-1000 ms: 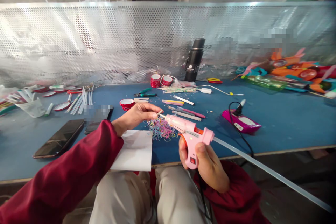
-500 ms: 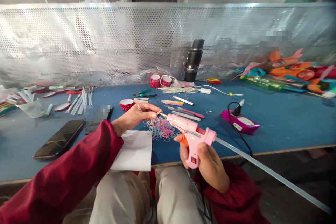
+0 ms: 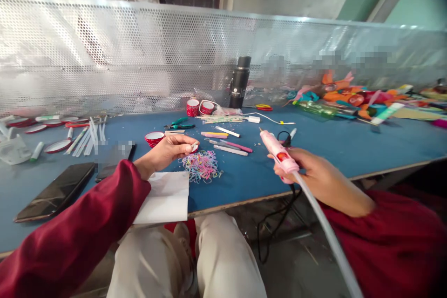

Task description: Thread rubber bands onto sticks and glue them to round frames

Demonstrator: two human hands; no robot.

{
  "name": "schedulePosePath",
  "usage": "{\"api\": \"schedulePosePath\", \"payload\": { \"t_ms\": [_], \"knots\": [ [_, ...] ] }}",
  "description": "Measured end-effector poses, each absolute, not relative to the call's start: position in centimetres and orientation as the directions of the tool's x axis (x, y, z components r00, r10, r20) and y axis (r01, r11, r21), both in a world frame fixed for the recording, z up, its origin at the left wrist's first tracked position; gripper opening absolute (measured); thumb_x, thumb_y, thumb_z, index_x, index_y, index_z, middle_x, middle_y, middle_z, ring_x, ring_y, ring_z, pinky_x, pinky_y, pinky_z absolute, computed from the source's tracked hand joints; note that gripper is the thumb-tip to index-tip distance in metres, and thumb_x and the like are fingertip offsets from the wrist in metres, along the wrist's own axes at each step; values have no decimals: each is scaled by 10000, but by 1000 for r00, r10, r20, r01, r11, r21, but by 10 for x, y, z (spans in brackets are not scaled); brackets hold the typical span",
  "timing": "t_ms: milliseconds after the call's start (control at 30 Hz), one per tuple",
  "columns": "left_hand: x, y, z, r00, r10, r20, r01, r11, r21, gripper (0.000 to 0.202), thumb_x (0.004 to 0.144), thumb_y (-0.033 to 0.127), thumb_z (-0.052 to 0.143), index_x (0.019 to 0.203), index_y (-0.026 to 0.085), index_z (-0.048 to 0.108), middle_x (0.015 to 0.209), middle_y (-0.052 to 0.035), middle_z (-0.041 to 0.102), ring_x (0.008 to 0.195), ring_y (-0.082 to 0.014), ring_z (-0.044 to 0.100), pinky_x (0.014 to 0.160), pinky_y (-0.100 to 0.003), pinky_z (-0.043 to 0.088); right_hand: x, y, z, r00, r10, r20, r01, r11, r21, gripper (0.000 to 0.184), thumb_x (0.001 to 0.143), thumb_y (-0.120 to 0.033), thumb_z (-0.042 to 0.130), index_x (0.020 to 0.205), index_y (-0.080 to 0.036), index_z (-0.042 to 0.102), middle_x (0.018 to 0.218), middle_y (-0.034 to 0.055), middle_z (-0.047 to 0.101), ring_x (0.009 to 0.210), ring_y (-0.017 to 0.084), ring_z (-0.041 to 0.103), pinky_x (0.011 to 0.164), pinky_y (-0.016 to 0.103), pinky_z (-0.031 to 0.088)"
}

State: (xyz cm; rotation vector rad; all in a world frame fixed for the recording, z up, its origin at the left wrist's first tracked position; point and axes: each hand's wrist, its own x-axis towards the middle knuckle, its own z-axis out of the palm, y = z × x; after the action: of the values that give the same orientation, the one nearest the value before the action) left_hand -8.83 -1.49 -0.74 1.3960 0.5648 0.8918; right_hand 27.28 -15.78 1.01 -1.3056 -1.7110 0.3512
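My right hand point(image 3: 316, 174) grips a pink glue gun point(image 3: 279, 151) over the right part of the blue table point(image 3: 349, 144), its nozzle pointing away from me. A long clear glue stick point(image 3: 324, 228) trails from the gun's back toward me. My left hand point(image 3: 167, 150) is closed in a pinch on a small white piece point(image 3: 194, 147) just above a heap of thin coloured rubber bands point(image 3: 201, 166). A white paper sheet point(image 3: 164, 198) lies under my left wrist at the table's front edge.
A black flask point(image 3: 239, 82) stands by the perforated metal screen point(image 3: 139, 56). Red tape rolls point(image 3: 198, 107), green pliers point(image 3: 179, 124), coloured sticks point(image 3: 226, 142), two dark phones point(image 3: 56, 191) and white sticks point(image 3: 87, 135) lie about. Bright toy parts point(image 3: 349, 98) crowd the far right.
My right hand has carried the glue gun away from my left fingers to the right. My head turned right, so everything shifted left in view. My left hand keeps its pinch.
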Motion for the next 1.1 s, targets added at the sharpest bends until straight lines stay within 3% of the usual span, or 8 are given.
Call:
{"api": "schedulePosePath", "payload": {
  "t_ms": [67,167,267,367,500,700,933,1100],
  "knots": [
    [-88,-15,-8,567,807,164,-207,-53,977,355,612,326,912,910,167,803,749,-19,688,639,-75,551,624,-210,456,292,-151,11,-166,847,505,865,371,-339,312,812,-535,736,882,-231,731,818,84,678,759,230,589,684,342,462],
    [-88,-14,-8,559,812,168,-213,-55,975,351,610,316,914,910,169,804,734,-18,686,637,-79,557,637,-218,474,303,-141,6,-266,856,442,956,292,10,285,900,-478,619,911,-212,722,828,78,700,796,241,601,721,346,440],
    [-89,-14,-8,547,823,157,-204,-50,978,353,596,317,923,896,174,806,730,-14,685,619,-69,549,620,-205,470,301,-132,-1,-283,876,391,957,227,182,231,901,-375,595,939,-195,736,865,87,736,808,247,625,759,355,444],
    [-90,-15,-8,533,836,135,-204,-27,978,369,572,317,936,889,179,808,746,-13,694,619,-60,555,608,-189,464,299,-126,-7,-273,884,379,951,188,247,222,886,-272,570,975,-180,751,901,100,755,821,254,642,786,367,452],
    [-90,-14,-7,539,831,138,-230,-12,973,365,582,305,932,898,170,807,743,-21,701,626,-69,570,619,-199,478,302,-123,-14,-286,862,418,951,203,231,271,866,-246,576,1059,-172,750,988,116,761,890,280,663,812,388,477],
    [-91,-12,-7,524,834,172,-277,-24,961,376,590,317,930,903,153,802,728,-17,675,635,-65,563,589,-178,455,289,-130,-2,-297,811,505,955,245,168,313,922,-371,560,1094,-182,742,1085,137,743,971,311,672,852,423,500],
    [-96,-8,-5,512,832,215,-331,-40,943,378,620,342,915,928,156,797,717,-4,653,620,-55,546,571,-169,449,203,-116,41,-340,775,533,860,486,-158,205,871,-351,673,1039,-251,733,989,49,762,955,258,689,865,397,509],
    [-102,-4,2,455,842,289,-427,-78,901,354,660,328,894,951,155,791,672,1,609,616,-56,542,549,-147,448,139,-61,35,-371,806,461,748,554,-366,233,792,-306,781,977,-206,680,968,48,756,851,194,698,791,334,532]
  ]
}}
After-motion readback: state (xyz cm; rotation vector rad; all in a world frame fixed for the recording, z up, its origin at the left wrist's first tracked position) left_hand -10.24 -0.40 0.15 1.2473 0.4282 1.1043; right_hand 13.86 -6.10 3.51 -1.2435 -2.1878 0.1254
